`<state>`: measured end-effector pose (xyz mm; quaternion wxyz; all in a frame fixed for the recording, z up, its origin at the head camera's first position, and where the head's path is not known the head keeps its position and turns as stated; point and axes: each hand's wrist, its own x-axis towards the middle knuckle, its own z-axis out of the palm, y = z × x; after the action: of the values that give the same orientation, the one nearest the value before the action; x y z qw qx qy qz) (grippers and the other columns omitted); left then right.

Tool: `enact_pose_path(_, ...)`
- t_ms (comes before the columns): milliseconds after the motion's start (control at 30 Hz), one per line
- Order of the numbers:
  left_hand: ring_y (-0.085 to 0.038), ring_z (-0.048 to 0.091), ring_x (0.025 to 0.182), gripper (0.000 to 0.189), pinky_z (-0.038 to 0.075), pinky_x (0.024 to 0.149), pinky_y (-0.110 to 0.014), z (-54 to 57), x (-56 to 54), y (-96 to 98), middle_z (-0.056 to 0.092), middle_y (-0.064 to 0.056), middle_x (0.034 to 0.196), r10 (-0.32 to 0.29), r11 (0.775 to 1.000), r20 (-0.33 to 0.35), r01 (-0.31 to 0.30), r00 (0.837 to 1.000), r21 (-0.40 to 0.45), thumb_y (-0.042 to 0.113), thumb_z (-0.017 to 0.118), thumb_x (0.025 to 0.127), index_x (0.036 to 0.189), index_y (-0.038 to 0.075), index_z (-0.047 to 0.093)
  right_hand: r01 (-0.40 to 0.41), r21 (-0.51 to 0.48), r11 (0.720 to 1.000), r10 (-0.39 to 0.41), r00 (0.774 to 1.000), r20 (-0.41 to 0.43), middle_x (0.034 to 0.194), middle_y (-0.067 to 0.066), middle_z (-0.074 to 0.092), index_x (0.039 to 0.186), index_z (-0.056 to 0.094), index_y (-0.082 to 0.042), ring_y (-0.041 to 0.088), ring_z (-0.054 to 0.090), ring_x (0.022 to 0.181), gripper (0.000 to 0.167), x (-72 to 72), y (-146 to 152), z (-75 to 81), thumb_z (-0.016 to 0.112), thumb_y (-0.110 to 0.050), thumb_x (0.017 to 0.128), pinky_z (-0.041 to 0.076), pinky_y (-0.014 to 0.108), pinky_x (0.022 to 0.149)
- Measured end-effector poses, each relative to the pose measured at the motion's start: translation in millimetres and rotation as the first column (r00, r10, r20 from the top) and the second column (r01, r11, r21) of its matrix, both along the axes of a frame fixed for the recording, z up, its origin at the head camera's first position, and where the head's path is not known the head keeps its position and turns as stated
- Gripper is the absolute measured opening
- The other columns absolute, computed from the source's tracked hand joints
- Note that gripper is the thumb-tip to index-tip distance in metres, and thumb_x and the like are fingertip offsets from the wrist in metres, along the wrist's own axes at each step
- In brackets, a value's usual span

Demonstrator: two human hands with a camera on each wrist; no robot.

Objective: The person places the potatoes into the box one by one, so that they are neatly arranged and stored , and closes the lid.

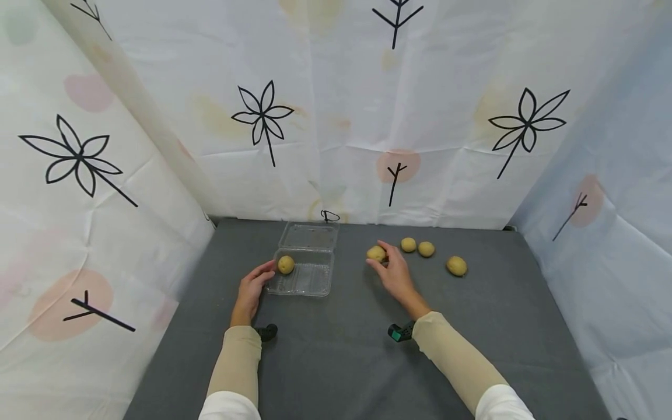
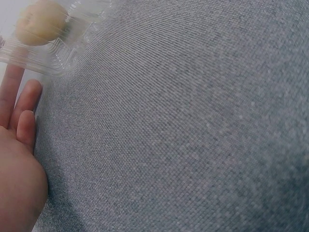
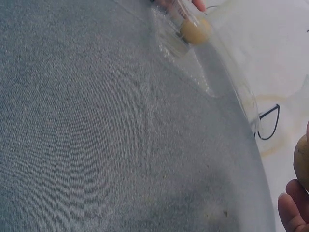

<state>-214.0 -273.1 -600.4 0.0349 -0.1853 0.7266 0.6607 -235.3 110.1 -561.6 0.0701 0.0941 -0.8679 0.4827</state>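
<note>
A clear plastic clamshell box (image 1: pixel 314 279) lies with its lid folded back on the grey table. One potato (image 1: pixel 286 265) sits in its left part, also visible through the plastic in the left wrist view. My left hand (image 1: pixel 253 291) rests at the box's left edge, its fingers fairly straight and touching the side. Right of the box, my right hand (image 1: pixel 397 279) pinches another potato (image 1: pixel 375 253) between thumb and fingers, apart from the box. Part of that potato (image 3: pixel 302 162) shows at the right edge of the right wrist view.
Beyond the right hand lie three more potatoes: one (image 1: pixel 408 244) close beside another (image 1: pixel 426 249), and a larger one (image 1: pixel 457 266) farther right. Printed cloth (image 1: pixel 336 128) hangs at the table's back and on both sides. The grey table (image 1: pixel 325 361) extends toward me.
</note>
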Motion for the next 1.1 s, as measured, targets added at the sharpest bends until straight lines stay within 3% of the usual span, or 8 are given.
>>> enact_pose_path(400,-0.020,0.048,0.139,0.043,0.032,0.119,-0.041,1.9,-1.8,0.4,0.059,-0.010,0.149,-0.007,1.000,0.007,0.007,1.000,0.010,0.021,0.064,0.101,0.143,0.016,0.061,-0.054,-0.004,0.999,0.054,0.999,0.007,0.136,0.016,0.060,0.148,0.050,-0.006,0.028,0.063,0.109,0.059,0.9,-9,6.2,0.071,-0.026,0.096,0.055,0.042,0.086)
enact_pose_path(733,-0.017,0.048,0.133,0.044,0.034,0.113,-0.040,22.8,2.6,3.1,0.053,-0.016,0.153,-0.034,0.999,0.035,0.033,0.999,0.026,0.015,0.061,0.102,0.146,0.010,0.057,-0.089,-0.016,0.996,0.089,0.996,0.024,0.133,0.015,0.063,0.146,0.050,-0.005,0.028,0.064,0.111,0.059,-0.5,-23,6.3,0.072,-0.025,0.095,0.056,0.042,0.086)
enact_pose_path(1000,-0.012,0.050,0.132,0.044,0.034,0.111,-0.035,5.2,-2.3,-0.5,0.059,-0.006,0.150,-0.009,1.000,0.051,0.008,0.999,0.009,0.021,0.063,0.102,0.145,0.016,0.059,-0.118,0.002,0.993,0.118,0.993,0.025,0.129,0.014,0.065,0.142,0.053,-0.006,0.026,0.066,0.105,0.056,1.8,-36,8.3,0.074,-0.025,0.094,0.057,0.038,0.085)
enact_pose_path(1100,-0.016,0.047,0.136,0.045,0.032,0.115,-0.038,0.9,-4.5,-2.0,0.056,-0.007,0.152,-0.011,0.999,0.046,0.009,0.999,0.038,0.020,0.062,0.102,0.147,0.015,0.057,-0.144,0.006,0.990,0.144,0.989,0.028,0.126,0.014,0.065,0.142,0.054,-0.005,0.026,0.065,0.104,0.055,2.7,-41,8.4,0.073,-0.025,0.094,0.057,0.039,0.085)
